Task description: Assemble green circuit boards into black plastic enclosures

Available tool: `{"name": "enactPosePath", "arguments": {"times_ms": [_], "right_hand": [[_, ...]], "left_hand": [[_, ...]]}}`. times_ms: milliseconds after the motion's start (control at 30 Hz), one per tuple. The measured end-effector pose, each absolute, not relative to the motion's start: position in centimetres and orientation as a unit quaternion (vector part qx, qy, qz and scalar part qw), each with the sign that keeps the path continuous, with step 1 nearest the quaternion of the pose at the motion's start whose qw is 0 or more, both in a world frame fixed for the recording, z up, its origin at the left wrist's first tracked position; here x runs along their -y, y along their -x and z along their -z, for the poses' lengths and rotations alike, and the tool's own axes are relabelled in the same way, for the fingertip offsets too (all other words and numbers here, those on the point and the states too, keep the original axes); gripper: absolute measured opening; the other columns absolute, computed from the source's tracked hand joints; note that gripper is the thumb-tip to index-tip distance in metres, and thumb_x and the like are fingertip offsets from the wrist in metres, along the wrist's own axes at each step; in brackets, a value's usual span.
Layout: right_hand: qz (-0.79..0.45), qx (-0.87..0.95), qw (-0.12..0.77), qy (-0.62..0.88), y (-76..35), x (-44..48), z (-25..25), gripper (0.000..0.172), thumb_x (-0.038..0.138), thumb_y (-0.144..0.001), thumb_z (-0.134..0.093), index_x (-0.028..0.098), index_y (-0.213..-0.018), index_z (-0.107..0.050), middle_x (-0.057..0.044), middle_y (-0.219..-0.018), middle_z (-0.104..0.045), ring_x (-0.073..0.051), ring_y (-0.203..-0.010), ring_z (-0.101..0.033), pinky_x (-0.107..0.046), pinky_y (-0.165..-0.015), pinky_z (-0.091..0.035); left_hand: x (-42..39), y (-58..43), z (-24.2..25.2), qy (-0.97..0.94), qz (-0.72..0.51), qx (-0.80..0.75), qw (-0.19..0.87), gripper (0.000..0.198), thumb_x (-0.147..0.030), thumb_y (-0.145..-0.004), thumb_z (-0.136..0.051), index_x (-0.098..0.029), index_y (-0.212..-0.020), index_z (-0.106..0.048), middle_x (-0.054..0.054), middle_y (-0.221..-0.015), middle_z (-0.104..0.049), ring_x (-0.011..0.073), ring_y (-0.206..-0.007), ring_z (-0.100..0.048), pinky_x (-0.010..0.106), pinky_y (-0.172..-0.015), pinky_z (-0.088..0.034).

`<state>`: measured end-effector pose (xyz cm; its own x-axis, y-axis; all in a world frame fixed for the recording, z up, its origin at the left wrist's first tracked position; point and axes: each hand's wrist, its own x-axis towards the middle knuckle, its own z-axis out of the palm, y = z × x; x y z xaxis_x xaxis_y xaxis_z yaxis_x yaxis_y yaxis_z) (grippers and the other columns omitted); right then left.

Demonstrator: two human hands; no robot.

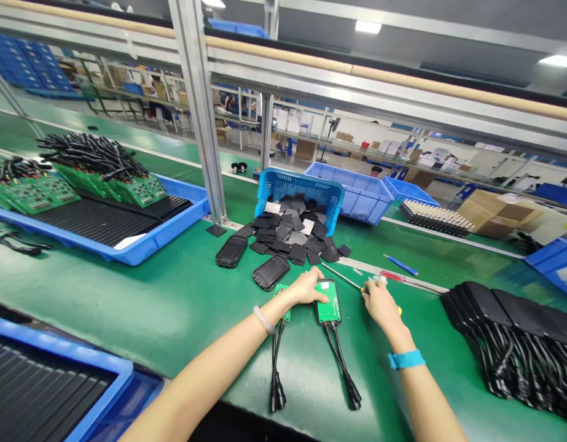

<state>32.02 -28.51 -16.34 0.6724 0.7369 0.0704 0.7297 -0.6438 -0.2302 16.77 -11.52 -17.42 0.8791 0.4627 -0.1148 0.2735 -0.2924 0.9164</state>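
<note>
My left hand [307,287] grips the upper end of a black plastic case, its thumb lying on the green circuit board [329,306] inside. Two black cables [341,362] run from that case toward the front edge. Partly behind my left wrist lies a second circuit board [287,314], with its own cables. My right hand [381,302] is closed around a screwdriver [342,277], whose long shaft points left, its tip above the case and apart from the board. Two black case shells [271,272] [231,252] rest farther back.
A tipped blue basket [333,199] spills black pads [287,230]. Left stands a blue tray [140,248] with boards and cables; another tray [121,368] is nearer. A blue pen [400,264] and red screwdriver [392,276] lie right, beyond them stacked cabled black cases [508,313]. A metal post [198,110] rises behind.
</note>
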Motion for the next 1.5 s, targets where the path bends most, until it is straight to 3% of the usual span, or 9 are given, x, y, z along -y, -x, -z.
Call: {"name": "enactPosePath", "arguments": {"times_ms": [100, 200, 400, 600, 700, 800, 1067, 1333, 1500], "right_hand": [[-0.031, 0.486, 0.186, 0.854, -29.0, 28.3, 14.8, 0.014, 0.028, -0.092, -0.050, 0.018, -0.083, -0.054, -0.005, -0.082, -0.058, -0.018, -0.075, -0.057, -0.031, -0.070, -0.047], [-0.028, 0.569, 0.224, 0.791, -25.6, 27.5, 13.9, 0.028, 0.042, -0.080, -0.068, 0.022, -0.081, -0.048, 0.000, -0.079, -0.057, -0.016, -0.070, -0.054, -0.028, -0.063, -0.046], [0.095, 0.625, 0.248, 0.734, -22.8, 25.2, 15.7, 0.011, 0.013, -0.087, -0.054, 0.021, -0.084, -0.048, -0.003, -0.080, -0.056, -0.019, -0.073, -0.055, -0.031, -0.063, -0.047], [0.090, 0.636, 0.289, 0.710, -21.6, 24.7, 17.8, 0.012, 0.016, -0.094, -0.042, 0.020, -0.097, -0.053, -0.005, -0.088, -0.061, -0.019, -0.080, -0.061, -0.030, -0.069, -0.051], [0.036, 0.625, 0.333, 0.705, -20.7, 25.0, 18.4, 0.011, 0.020, -0.094, -0.044, 0.020, -0.097, -0.055, -0.004, -0.085, -0.062, -0.018, -0.077, -0.061, -0.029, -0.067, -0.051], [-0.044, 0.578, 0.410, 0.704, -20.1, 25.2, 18.6, 0.017, 0.031, -0.092, -0.052, 0.020, -0.081, -0.059, -0.002, -0.073, -0.060, -0.017, -0.065, -0.058, -0.028, -0.060, -0.047], [-0.427, 0.326, 0.544, 0.645, -19.3, 25.0, 18.8, 0.041, 0.055, -0.079, -0.060, 0.016, -0.068, -0.066, 0.002, -0.047, -0.054, -0.007, -0.034, -0.038, -0.020, -0.035, -0.027], [-0.475, 0.218, 0.607, 0.599, -17.2, 24.9, 18.5, 0.051, 0.065, -0.070, -0.065, 0.013, -0.069, -0.066, 0.001, -0.049, -0.057, -0.005, -0.033, -0.044, -0.016, -0.032, -0.027], [-0.414, 0.211, 0.652, 0.599, -16.8, 24.7, 18.2, 0.048, 0.060, -0.066, -0.072, 0.012, -0.072, -0.070, -0.005, -0.059, -0.066, -0.009, -0.044, -0.054, -0.019, -0.042, -0.041]], "left_hand": [[11.5, -15.5, 17.1, -0.715, -0.161, -0.249, 0.633, 0.055, -0.026, -0.052, -0.080, -0.021, -0.099, -0.052, -0.003, -0.074, -0.060, 0.0174, -0.068, -0.058, 0.028, -0.063, -0.045], [10.9, -14.3, 16.4, -0.618, -0.218, -0.257, 0.710, 0.050, -0.032, -0.056, -0.078, -0.018, -0.099, -0.057, 0.002, -0.082, -0.065, 0.0163, -0.067, -0.059, 0.027, -0.058, -0.047], [9.9, -13.4, 16.0, -0.444, -0.292, -0.265, 0.804, 0.042, -0.038, -0.061, -0.068, -0.013, -0.094, -0.065, 0.006, -0.082, -0.068, 0.0170, -0.071, -0.061, 0.030, -0.069, -0.051], [11.6, -13.3, 16.5, -0.338, -0.346, -0.276, 0.831, 0.029, -0.039, -0.064, -0.059, -0.019, -0.085, -0.059, 0.005, -0.084, -0.067, 0.0212, -0.086, -0.063, 0.034, -0.076, -0.051], [12.7, -13.1, 16.4, -0.260, -0.391, -0.255, 0.845, 0.027, -0.031, -0.063, -0.061, -0.022, -0.087, -0.053, 0.000, -0.078, -0.062, 0.0163, -0.080, -0.061, 0.034, -0.082, -0.048], [13.4, -12.9, 16.1, -0.228, -0.432, -0.216, 0.845, 0.030, -0.026, -0.064, -0.063, -0.022, -0.091, -0.051, -0.005, -0.066, -0.047, 0.0094, -0.060, -0.048, 0.028, -0.070, -0.045], [14.1, -12.1, 15.8, -0.232, -0.415, -0.124, 0.871, 0.028, -0.026, -0.064, -0.060, -0.021, -0.090, -0.050, -0.004, -0.065, -0.033, 0.0102, -0.058, -0.034, 0.026, -0.062, -0.035], [15.1, -11.6, 15.5, -0.257, -0.470, -0.087, 0.840, 0.023, -0.029, -0.065, -0.059, -0.021, -0.086, -0.050, -0.002, -0.066, -0.034, 0.0117, -0.060, -0.033, 0.027, -0.064, -0.035], [15.4, -11.4, 15.1, -0.250, -0.481, -0.083, 0.836, 0.023, -0.027, -0.066, -0.060, -0.021, -0.086, -0.051, -0.002, -0.068, -0.035, 0.0116, -0.062, -0.035, 0.028, -0.067, -0.036]]}}
